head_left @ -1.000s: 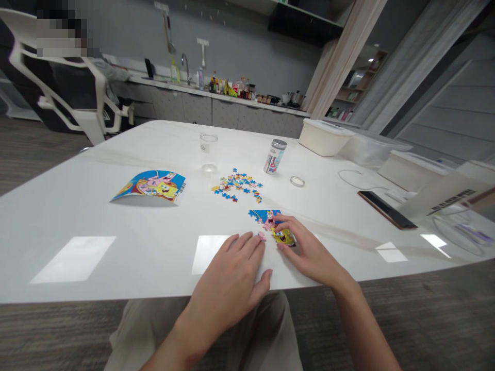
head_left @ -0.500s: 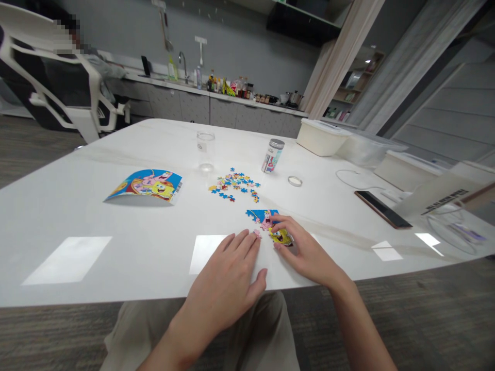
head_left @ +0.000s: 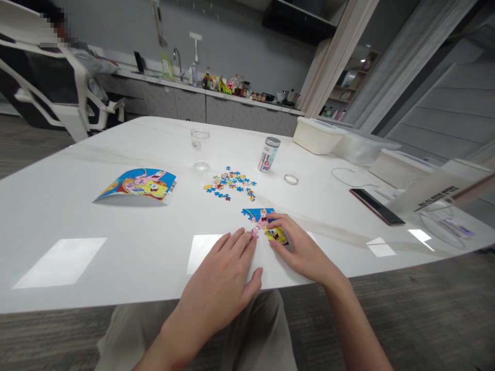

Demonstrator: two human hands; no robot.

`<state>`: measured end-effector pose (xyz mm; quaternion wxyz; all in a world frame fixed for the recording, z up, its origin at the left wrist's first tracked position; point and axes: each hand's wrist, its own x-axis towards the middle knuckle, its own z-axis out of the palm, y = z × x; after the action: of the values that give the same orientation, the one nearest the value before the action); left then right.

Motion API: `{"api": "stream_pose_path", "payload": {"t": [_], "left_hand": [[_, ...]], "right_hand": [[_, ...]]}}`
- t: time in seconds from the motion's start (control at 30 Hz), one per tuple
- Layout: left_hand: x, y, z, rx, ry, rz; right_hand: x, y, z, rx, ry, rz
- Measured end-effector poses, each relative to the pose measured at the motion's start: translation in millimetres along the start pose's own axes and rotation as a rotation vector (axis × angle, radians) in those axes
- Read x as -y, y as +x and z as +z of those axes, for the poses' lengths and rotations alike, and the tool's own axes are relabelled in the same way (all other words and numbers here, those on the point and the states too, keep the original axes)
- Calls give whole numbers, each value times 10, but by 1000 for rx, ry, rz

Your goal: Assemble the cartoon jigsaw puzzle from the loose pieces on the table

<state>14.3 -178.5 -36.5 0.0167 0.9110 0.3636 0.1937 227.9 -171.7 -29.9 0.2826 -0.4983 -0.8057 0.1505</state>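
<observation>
White surface brightly lit; hard-edged glare patches along near side, faint soft shadows. Back wall and floor dimmer. Puzzle pieces soft in fine detail. Wide-angle stretch toward edges; pixelated block at upper left.

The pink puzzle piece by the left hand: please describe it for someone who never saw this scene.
On the white table, find the partly joined puzzle at the right hand. At the puzzle's lower left, by the index fingertip of the left hand, lies the pink piece, apart from the loose heap beyond.
</observation>
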Motion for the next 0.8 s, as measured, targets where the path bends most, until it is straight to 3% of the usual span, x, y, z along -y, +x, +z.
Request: {"api": "stream_pose_path", "payload": {"t": [0.8], "left_hand": [[-2, 6, -25, 20, -60, 15]], "right_hand": [[-2, 0, 7, 11, 5, 6]]}}
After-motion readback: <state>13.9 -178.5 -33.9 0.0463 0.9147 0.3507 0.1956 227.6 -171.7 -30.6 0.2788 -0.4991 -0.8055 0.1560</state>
